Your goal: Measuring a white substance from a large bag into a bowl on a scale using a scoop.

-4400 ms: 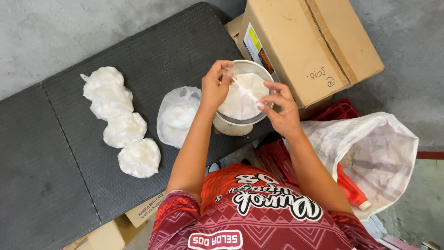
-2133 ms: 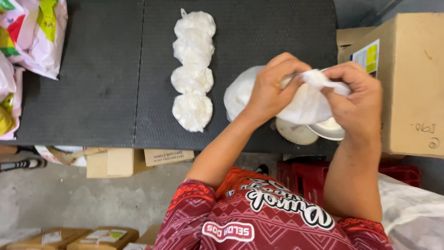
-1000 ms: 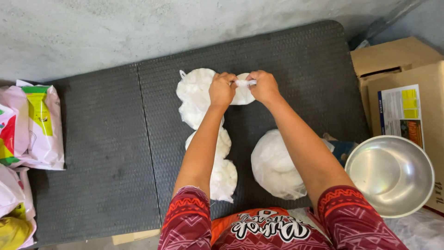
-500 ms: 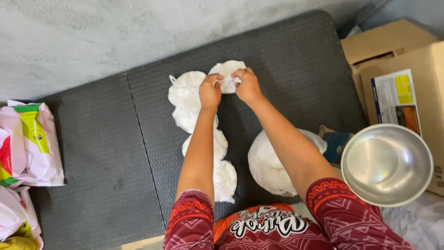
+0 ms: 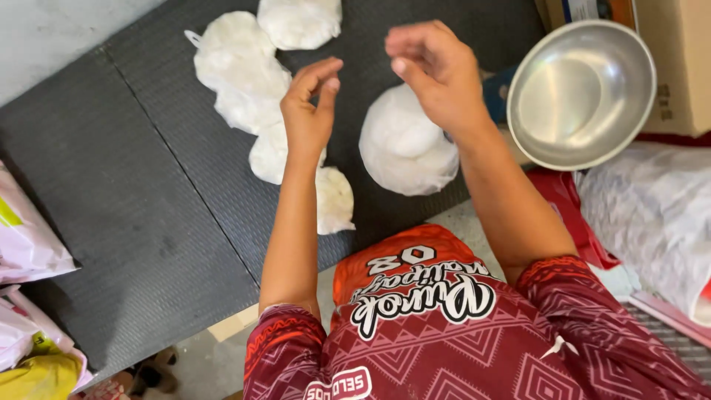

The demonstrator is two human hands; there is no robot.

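left hand (image 5: 309, 111): raised above the dark mat, palm turned inward, fingers curled loosely with the thumb close to the forefinger; it held nothing.
right hand (image 5: 438, 70): lifted a little higher than the left, wrist bent, fingertips drawn together in a loose pinch; nothing could be seen between them.
arms: both forearms bare, reaching forward from red patterned sleeves; the left ran nearly straight, the right angled in from the outer side.
gap between hands: the two were near each other but apart, not touching.
tied white bags (image 5: 241, 70): a row of filled, knotted bags lay on the mat just under and beyond the left hand; the lowest one (image 5: 335, 198) sat beside the left forearm.
farthest bag (image 5: 300, 21): lay beyond both hands, at the mat's far edge.
large white bag (image 5: 407, 144): rested on the mat directly beneath the right hand, between the two forearms.
metal bowl (image 5: 581, 92): empty, tilted, to the outer side of the right hand, near the wrist.
cardboard box (image 5: 678, 67): behind the bowl, further out from the right hand.
dark mat (image 5: 126, 192): ribbed grey surface spreading away to the outer side of the left arm.
pink packets (image 5: 26, 244): well apart from the left hand, past the mat's edge.
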